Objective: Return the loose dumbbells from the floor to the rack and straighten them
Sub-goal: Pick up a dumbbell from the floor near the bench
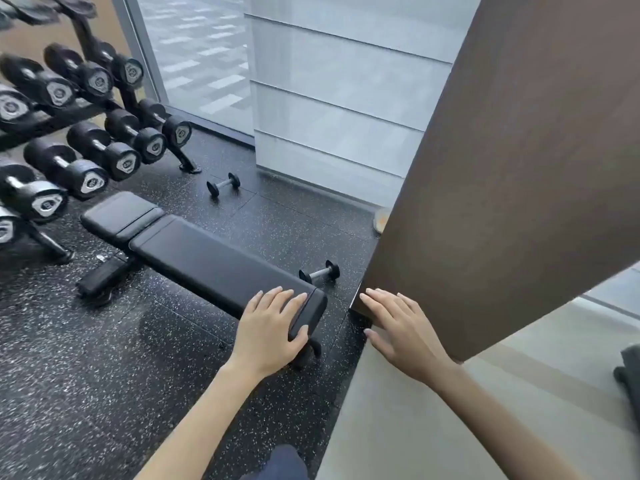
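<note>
Hands empty, flat: left hand (270,327), right hand (405,327) | near dumbbell (319,271) lies just ahead between them, handle crosswise | I judge left closer.

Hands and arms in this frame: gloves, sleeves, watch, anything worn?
Nothing worn on either: left hand and right hand show no gloves, rings, watch or wristbands. The forearms have no sleeves as far as the frame edge. A dark blue garment shows at the bottom edge.

The left edge cuts off the rack (180,157), and the labels (90,181) on its dumbbells (119,161) are too blurred to read. A brown panel (502,168) partly hides a pale object (382,220).
</note>
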The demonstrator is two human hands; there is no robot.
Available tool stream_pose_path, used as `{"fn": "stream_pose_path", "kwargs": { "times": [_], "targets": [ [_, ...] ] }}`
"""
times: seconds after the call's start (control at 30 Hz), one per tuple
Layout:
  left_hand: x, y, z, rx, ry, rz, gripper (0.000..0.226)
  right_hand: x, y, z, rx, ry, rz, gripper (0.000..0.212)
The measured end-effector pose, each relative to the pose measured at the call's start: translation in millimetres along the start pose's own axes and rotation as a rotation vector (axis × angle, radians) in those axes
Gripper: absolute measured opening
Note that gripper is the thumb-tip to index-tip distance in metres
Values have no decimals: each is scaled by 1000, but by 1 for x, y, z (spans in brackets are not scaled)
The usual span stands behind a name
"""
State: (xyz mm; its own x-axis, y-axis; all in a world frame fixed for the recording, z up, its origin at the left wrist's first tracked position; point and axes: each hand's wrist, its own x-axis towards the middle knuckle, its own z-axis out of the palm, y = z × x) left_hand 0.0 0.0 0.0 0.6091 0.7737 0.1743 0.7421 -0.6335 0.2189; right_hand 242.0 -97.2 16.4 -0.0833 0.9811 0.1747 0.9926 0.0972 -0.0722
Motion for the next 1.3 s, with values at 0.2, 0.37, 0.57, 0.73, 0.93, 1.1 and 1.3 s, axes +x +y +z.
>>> {"fn": "stream_pose_path", "kwargs": {
  "times": [0.2, 0.37, 0.57, 0.73, 0.93, 1.1, 1.3],
  "targets": [
    [27, -6, 17, 76, -2, -47, 56, 25, 37, 15, 57, -36, -1, 53],
    [77, -5, 40, 61, -24, -51, 56, 66, 76, 28, 72, -54, -8, 53],
    [167, -20, 46, 11, 2, -87, 54, 154, 126, 27, 43, -66, -36, 53],
    [227, -46, 50, 4, -2, -107, 54, 219, 149, 32, 56, -53, -38, 54],
    [258, -61, 66, -11, -17, -147, 54, 266, 169, 48, 61, -90, -78, 54],
    [286, -67, 80, 3, -9, -196, 54, 310, 193, 66, 71, -144, -143, 55],
    [333, -66, 89, 0, 14, -306, 54, 363, 226, 76, 87, -149, -255, 55]
  ]
}}
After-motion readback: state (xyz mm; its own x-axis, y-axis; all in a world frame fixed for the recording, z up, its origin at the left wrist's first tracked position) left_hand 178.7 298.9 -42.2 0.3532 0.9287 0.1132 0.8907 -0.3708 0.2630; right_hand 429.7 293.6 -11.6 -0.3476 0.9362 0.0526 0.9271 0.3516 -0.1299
